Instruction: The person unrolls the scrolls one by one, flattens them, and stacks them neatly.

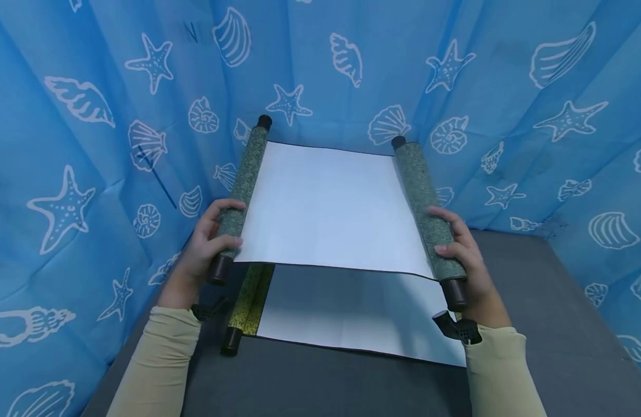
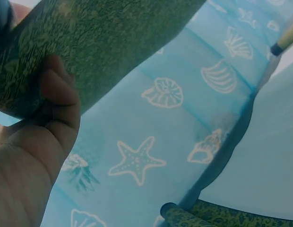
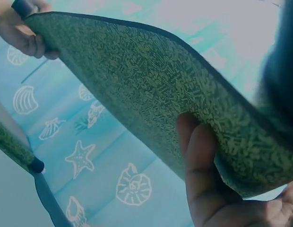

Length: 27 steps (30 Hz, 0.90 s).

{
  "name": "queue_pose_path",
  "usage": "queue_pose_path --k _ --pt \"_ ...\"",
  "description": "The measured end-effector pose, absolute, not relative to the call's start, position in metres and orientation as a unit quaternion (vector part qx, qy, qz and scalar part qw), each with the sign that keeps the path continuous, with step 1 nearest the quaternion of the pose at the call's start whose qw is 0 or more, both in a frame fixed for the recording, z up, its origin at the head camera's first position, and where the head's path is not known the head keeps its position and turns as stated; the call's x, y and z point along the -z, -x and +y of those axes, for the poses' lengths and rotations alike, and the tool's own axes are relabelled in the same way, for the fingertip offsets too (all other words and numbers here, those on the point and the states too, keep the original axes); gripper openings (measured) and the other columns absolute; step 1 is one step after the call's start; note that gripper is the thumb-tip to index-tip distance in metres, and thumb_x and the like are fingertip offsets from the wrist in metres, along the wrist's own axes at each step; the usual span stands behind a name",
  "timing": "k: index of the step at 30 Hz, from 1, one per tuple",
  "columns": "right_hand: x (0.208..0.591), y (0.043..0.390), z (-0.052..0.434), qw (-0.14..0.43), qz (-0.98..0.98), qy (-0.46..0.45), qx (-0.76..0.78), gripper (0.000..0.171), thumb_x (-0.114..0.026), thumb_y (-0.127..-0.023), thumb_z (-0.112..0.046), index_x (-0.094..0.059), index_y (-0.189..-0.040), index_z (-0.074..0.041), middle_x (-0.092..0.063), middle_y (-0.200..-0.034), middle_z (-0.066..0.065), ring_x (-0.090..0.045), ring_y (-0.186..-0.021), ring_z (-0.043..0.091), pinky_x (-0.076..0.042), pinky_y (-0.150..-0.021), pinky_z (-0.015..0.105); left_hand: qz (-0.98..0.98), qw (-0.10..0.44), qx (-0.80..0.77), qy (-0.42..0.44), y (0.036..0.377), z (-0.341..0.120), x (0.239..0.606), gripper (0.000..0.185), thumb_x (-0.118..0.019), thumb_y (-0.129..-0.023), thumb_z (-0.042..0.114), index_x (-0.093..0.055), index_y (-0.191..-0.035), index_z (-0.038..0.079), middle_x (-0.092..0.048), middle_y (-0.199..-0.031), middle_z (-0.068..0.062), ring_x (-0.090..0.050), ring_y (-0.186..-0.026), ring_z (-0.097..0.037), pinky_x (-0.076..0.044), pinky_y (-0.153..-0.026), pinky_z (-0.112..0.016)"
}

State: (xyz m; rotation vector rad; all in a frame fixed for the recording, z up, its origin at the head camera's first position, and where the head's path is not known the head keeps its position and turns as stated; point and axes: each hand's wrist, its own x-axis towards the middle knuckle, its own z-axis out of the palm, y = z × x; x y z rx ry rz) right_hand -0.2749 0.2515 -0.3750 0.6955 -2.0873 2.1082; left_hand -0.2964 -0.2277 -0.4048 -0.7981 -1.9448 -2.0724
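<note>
Both hands hold up a hanging scroll, its blank white sheet stretched between two green patterned rolls with dark end knobs. My left hand grips the left roll near its lower knob. On the other side, the right roll is gripped by my right hand, thumb inside and fingers around the back. The scroll's green brocade back shows in the right wrist view. Beneath it, a second scroll lies unrolled, white side up, partly hidden; its yellow-green left end has a dark knob.
A grey tabletop spreads under the lying scroll and out to the right. Blue curtains printed with white shells and starfish hang behind and along both sides, close to the left arm. Each wrist wears a small black camera mount.
</note>
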Motion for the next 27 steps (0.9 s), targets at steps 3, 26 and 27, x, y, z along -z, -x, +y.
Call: queue_pose_path --k 3,26,27 --pt "0.373 0.272 0.255 0.030 -0.667 -0.241 -0.705 0.068 -0.029 -0.100 0.000 -0.033 -0.166 -0.017 -0.035 -0.157 0.003 -0.050 -0.120 0.014 -0.051 -0.092 0.023 -0.644 0.096 0.704 0.284 0.298 -0.230 0.403 0.062 -0.053 -0.089 -0.012 -0.057 -0.143 0.019 -0.036 -0.156 -0.006 -0.056 -0.095 -0.012 -0.055 -0.066 -0.027" --pt "0.373 0.273 0.262 -0.028 -0.486 -0.366 -0.793 0.069 -0.006 -0.095 0.009 -0.038 -0.156 0.002 -0.052 -0.135 0.017 -0.065 -0.103 0.020 -0.060 -0.084 0.028 -0.637 0.074 0.725 0.252 0.294 -0.232 0.389 0.068 -0.039 -0.081 0.007 -0.048 -0.146 0.023 -0.028 -0.154 -0.001 -0.030 -0.133 -0.027 -0.028 -0.109 -0.036" --pt "0.373 0.274 0.263 -0.030 -0.485 -0.366 -0.794 0.066 -0.007 -0.097 0.008 -0.040 -0.154 0.002 -0.053 -0.134 0.016 -0.066 -0.103 0.020 -0.060 -0.084 0.029 -0.636 0.071 0.725 0.254 0.294 -0.232 0.389 0.069 -0.039 -0.081 0.007 -0.048 -0.147 0.023 -0.029 -0.154 -0.001 -0.033 -0.131 -0.028 -0.031 -0.108 -0.036"
